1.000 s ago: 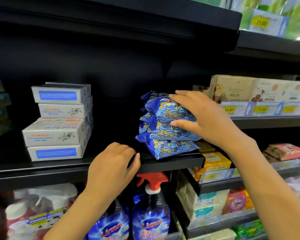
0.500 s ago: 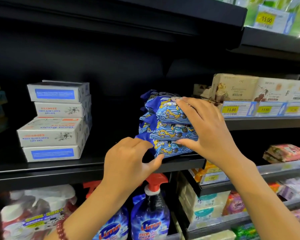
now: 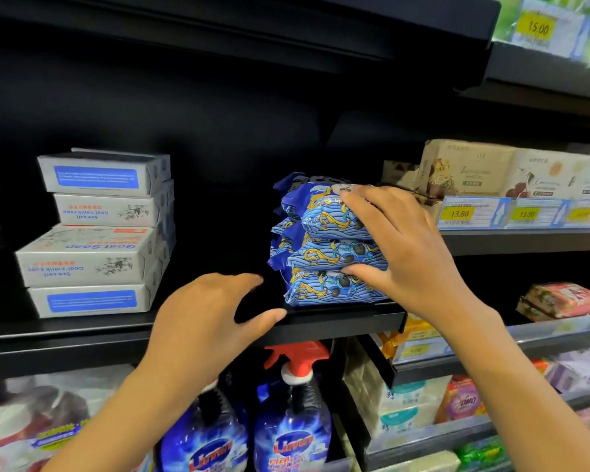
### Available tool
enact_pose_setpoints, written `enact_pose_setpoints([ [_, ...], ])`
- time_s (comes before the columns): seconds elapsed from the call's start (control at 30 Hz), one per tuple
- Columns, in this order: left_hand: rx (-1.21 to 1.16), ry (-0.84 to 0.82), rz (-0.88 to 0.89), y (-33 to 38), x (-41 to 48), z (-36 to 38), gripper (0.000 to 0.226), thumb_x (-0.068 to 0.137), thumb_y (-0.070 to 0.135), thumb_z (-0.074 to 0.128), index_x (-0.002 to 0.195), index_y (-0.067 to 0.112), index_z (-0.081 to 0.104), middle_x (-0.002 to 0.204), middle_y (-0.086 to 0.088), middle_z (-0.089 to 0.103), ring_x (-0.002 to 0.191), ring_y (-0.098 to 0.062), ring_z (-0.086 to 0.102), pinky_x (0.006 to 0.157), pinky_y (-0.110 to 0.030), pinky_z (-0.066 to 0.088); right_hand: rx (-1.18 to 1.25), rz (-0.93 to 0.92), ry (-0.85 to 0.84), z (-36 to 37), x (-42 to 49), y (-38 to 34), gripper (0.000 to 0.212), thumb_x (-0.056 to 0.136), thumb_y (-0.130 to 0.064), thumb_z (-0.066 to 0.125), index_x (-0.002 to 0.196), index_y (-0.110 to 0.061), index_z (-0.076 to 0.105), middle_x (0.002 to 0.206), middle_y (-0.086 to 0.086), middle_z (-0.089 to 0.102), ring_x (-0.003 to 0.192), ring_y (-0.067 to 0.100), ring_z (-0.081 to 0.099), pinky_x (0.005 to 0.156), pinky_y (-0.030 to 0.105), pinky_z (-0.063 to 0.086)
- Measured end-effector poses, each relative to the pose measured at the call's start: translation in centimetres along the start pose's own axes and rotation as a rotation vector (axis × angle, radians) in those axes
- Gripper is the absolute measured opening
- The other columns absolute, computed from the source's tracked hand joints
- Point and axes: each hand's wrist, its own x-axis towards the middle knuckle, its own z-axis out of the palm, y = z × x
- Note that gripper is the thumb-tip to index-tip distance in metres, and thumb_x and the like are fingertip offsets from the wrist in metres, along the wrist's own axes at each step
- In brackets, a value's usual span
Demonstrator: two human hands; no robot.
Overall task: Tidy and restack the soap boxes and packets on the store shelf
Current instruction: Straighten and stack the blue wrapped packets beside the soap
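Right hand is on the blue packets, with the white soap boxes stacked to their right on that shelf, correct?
No: the head view shows the white soap boxes stacked left of the blue packets on that shelf; the right hand does hold them.

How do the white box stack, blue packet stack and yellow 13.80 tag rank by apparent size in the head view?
1. white box stack
2. blue packet stack, partly covered by the right hand
3. yellow 13.80 tag

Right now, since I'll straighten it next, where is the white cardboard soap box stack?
Head view: the white cardboard soap box stack stands left on the black shelf, apart from the blue plastic packets the right hand grips.
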Motion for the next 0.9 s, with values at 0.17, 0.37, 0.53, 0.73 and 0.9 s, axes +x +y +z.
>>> enact_pose_setpoints([
  [0.17,0.010,-0.021,0.019,-0.8,-0.4,-0.1,0.056,0.073,0.068,0.042,0.080,0.023,0.075,0.084,0.012,0.072,0.085,-0.014,0.068,0.068,-0.031,0.054,-0.040,-0.010,-0.009,0.5,0.6,-0.5,0.088,0.066,-0.030,0.081,0.141,-0.014,0.038,0.138,0.007,0.045,0.128,0.027,0.037,0.097,0.052,0.038],
  [0.37,0.037,-0.030,0.011,-0.7,-0.6,0.0,0.053,0.075,0.065,0.041,0.077,0.024,0.074,0.081,0.013,0.071,0.081,-0.013,0.068,0.063,-0.030,0.054,-0.059,0.037,0.018,0.7,-0.7,-0.7,0.090,0.071,-0.048,0.071,0.145,-0.022,0.029,0.150,0.004,0.030,0.139,0.022,0.023,0.109,0.062,0.004],
  [0.53,0.060,-0.031,0.013,-0.6,-0.7,-0.1,0.052,0.076,0.063,0.042,0.076,0.022,0.074,0.079,0.010,0.071,0.079,-0.015,0.069,0.061,-0.030,0.055,-0.162,-0.077,0.103,1.2,-2.1,-1.4,0.091,0.065,-0.052,0.074,0.140,-0.025,0.032,0.149,0.006,0.031,0.138,0.025,0.025,0.110,0.058,0.010],
  [0.73,0.052,-0.044,0.013,-0.8,-0.7,0.0,0.054,0.076,0.064,0.040,0.080,0.023,0.075,0.083,0.011,0.072,0.084,-0.014,0.068,0.065,-0.029,0.054,-0.156,-0.056,0.112,2.2,-2.1,-1.5,0.101,0.052,-0.037,0.088,0.138,-0.023,0.036,0.145,0.010,0.037,0.135,0.028,0.025,0.108,0.058,0.019],
  [0.9,0.068,-0.012,0.040,-0.7,-0.7,0.0,0.049,0.076,0.061,0.043,0.076,0.024,0.075,0.079,0.012,0.071,0.079,-0.013,0.069,0.059,-0.028,0.053,-0.143,-0.056,0.112,2.5,-1.8,-1.3,0.101,0.052,-0.036,0.088,0.137,-0.024,0.034,0.144,0.010,0.038,0.135,0.028,0.025,0.108,0.058,0.020],
])
